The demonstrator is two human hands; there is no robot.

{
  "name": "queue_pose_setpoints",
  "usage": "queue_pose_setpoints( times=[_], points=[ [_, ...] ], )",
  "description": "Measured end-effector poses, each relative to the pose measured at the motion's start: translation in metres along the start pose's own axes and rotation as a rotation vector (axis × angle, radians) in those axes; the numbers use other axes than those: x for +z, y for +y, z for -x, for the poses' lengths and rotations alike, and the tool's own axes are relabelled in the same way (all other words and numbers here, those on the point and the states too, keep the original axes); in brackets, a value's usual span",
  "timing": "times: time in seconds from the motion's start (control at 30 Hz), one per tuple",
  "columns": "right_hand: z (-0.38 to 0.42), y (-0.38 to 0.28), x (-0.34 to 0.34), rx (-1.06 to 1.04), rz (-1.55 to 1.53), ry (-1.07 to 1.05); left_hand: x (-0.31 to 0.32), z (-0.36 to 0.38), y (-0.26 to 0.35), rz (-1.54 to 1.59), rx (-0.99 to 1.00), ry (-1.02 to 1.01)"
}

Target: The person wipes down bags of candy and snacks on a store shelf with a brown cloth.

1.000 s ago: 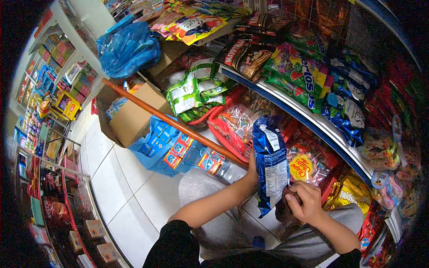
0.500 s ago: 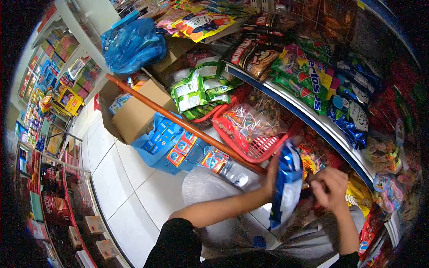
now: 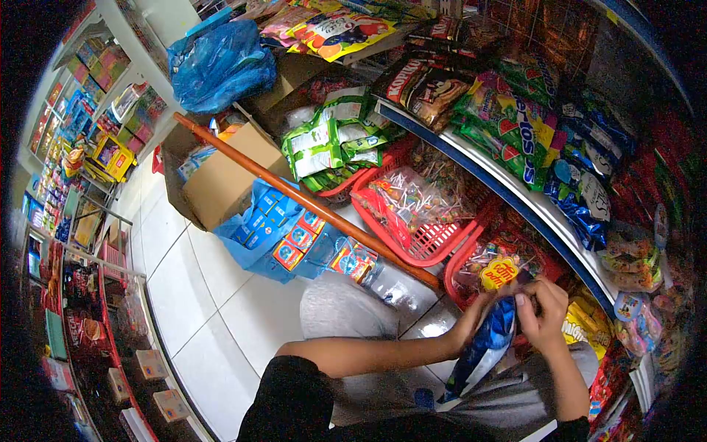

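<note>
A shiny blue packet (image 3: 487, 340) is tilted over my lap, its upper end between my hands. My left hand (image 3: 471, 323) is closed on the packet's left edge near the top. At the packet's top right corner, my right hand (image 3: 543, 309) has its fingers pinched together on the edge. Just beyond my hands, a red basket (image 3: 458, 274) holds lollipops and a round yellow label (image 3: 499, 273).
Behind lies a red basket (image 3: 421, 254) of wrapped lollipops. A long brown pole (image 3: 294, 193) crosses in front of an open cardboard box (image 3: 234, 177) and blue-wrapped boxes (image 3: 269, 228). Candy bags line the shelf edge (image 3: 501, 177) at right.
The blue packet has turned and tipped, showing more of its blue face. My right hand has moved left onto its top edge, and my left hand has come round its side.
</note>
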State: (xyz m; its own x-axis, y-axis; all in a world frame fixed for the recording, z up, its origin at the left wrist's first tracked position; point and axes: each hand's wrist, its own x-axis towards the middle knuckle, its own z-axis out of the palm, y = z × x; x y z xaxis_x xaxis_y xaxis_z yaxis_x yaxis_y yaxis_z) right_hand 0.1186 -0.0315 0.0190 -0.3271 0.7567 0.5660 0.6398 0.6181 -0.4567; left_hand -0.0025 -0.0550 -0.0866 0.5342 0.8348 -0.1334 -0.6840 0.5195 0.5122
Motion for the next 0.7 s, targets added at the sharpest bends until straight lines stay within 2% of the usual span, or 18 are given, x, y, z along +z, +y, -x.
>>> queue_pose_setpoints(
  times=[0.03, 0.07, 0.1, 0.27, 0.37, 0.4, 0.5, 0.53, 0.63, 0.67, 0.7],
  points=[
    [0.001, 0.000, 0.002, 0.005, -0.019, -0.012, 0.005, -0.001, 0.007, -0.041, 0.079, 0.003],
    [0.004, -0.001, 0.004, 0.011, -0.037, -0.024, -0.022, -0.013, -0.005, 0.559, -0.063, -0.368],
    [0.006, -0.002, 0.005, 0.017, -0.055, -0.037, -0.016, -0.017, 0.003, 0.672, -0.034, -0.561],
    [0.008, -0.002, 0.005, 0.041, -0.092, -0.055, 0.020, -0.004, 0.035, -0.288, 0.059, 0.214],
    [0.007, -0.006, 0.005, 0.019, -0.099, -0.064, 0.012, -0.014, 0.033, 0.312, -0.006, 0.096],
    [0.007, -0.007, 0.006, 0.016, -0.105, -0.064, 0.021, -0.008, 0.044, 0.234, 0.134, -0.088],
    [0.011, -0.008, 0.007, 0.024, -0.126, -0.091, -0.006, -0.025, 0.041, 0.347, 0.158, -0.334],
    [0.013, -0.006, 0.010, 0.016, -0.147, -0.086, -0.009, -0.020, 0.043, 0.158, 0.137, -0.203],
    [0.014, -0.007, 0.010, 0.007, -0.171, -0.102, -0.003, -0.022, 0.053, 0.304, 0.138, -0.300],
    [0.014, -0.007, 0.010, 0.005, -0.168, -0.111, 0.004, -0.020, 0.054, 0.203, 0.137, -0.156],
    [0.015, -0.008, 0.010, 0.003, -0.165, -0.120, 0.005, -0.021, 0.057, 0.215, 0.120, -0.104]
  ],
)
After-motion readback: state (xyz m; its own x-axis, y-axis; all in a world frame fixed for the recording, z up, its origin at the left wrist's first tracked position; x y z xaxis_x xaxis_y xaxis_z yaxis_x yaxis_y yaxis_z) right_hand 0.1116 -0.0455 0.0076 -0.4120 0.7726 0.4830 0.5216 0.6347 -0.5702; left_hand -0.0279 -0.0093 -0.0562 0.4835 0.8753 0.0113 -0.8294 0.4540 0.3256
